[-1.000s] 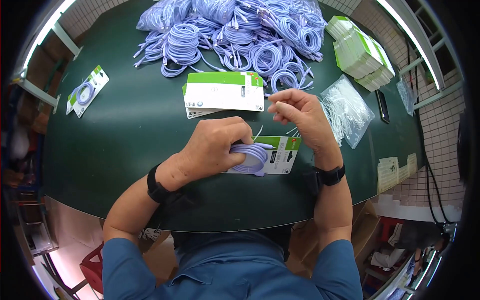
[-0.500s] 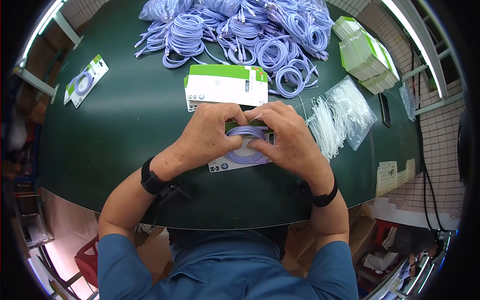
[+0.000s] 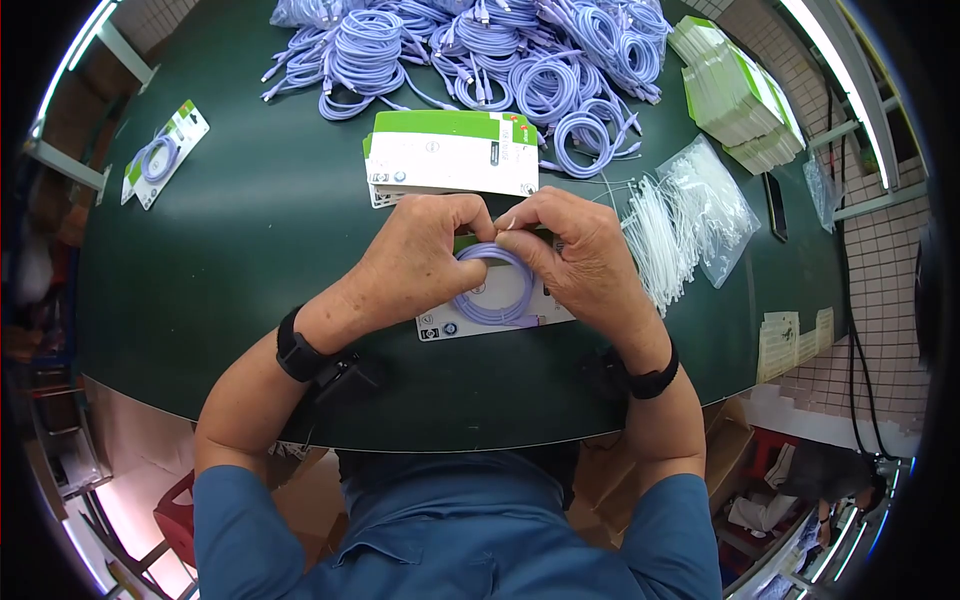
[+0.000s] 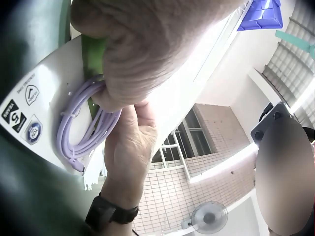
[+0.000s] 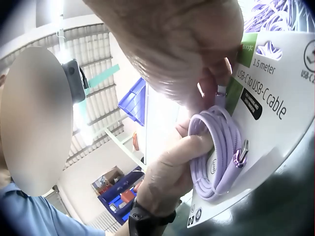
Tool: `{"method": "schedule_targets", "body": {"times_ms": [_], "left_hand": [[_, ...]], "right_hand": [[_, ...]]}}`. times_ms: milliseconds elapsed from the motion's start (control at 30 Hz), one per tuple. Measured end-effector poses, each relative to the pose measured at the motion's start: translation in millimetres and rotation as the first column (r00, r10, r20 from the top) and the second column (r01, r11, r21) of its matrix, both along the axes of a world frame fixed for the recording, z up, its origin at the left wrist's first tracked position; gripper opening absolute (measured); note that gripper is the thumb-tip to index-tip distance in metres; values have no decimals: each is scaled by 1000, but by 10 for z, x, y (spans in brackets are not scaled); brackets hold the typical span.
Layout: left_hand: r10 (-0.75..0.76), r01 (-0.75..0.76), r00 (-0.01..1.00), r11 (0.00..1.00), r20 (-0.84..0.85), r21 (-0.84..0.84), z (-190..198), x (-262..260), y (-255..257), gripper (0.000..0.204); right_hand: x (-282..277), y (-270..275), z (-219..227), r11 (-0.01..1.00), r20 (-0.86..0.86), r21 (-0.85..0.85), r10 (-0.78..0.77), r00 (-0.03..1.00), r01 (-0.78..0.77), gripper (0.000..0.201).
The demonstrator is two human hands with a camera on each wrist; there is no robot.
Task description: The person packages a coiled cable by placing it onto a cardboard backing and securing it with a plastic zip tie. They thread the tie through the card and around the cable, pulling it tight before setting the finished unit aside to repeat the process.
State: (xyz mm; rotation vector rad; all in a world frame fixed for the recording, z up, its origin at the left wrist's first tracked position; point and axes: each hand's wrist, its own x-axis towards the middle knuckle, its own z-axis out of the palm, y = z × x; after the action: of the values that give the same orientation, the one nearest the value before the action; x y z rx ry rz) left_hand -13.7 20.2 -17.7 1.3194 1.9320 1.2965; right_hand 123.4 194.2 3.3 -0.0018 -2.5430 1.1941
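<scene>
A coiled lilac USB cable (image 3: 492, 288) lies on a white and green backing card (image 3: 480, 318) on the dark green table (image 3: 250, 230). My left hand (image 3: 425, 262) pinches the top of the coil (image 4: 81, 123) against the card (image 4: 29, 105). My right hand (image 3: 575, 258) meets it from the right and pinches a thin white tie at the same spot. In the right wrist view the coil (image 5: 219, 157) sits on the card (image 5: 275, 103), whose print reads USB-C to USB-C cable.
A stack of blank cards (image 3: 452, 160) lies just beyond my hands. Many coiled lilac cables (image 3: 480, 60) are heaped at the far side. A bag of white ties (image 3: 690, 220) and stacked green-white cards (image 3: 740, 95) sit right. One packed card (image 3: 158, 155) lies far left.
My right hand came down from above the card to meet the left at the coil's top. Card and coil shifted left and nearer, and both hands now pinch there.
</scene>
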Motion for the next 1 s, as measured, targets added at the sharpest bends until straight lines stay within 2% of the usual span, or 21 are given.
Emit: {"method": "schedule_targets", "body": {"times_ms": [67, 167, 300, 567, 1000], "left_hand": [[-7, 7, 1000, 1000, 9, 5, -13, 9, 2, 20], [-25, 25, 999, 1000, 25, 17, -47, 25, 4, 21], [-56, 55, 998, 998, 28, 22, -110, 44, 16, 21], [-90, 87, 992, 995, 86, 38, 25, 74, 18, 23], [-111, 106, 986, 993, 128, 47, -37, 97, 44, 22]], "right_hand": [[-15, -33, -28, 1000, -1, 7, -23, 1000, 23, 12], [-28, -69, -99, 983, -99, 175, -46, 994, 63, 10], [-60, -97, -145, 960, -207, 258, -53, 977, 107, 12], [-47, -102, -96, 939, -337, 298, -68, 939, 175, 15], [-62, -101, -106, 931, -356, 306, -84, 931, 201, 16]]}}
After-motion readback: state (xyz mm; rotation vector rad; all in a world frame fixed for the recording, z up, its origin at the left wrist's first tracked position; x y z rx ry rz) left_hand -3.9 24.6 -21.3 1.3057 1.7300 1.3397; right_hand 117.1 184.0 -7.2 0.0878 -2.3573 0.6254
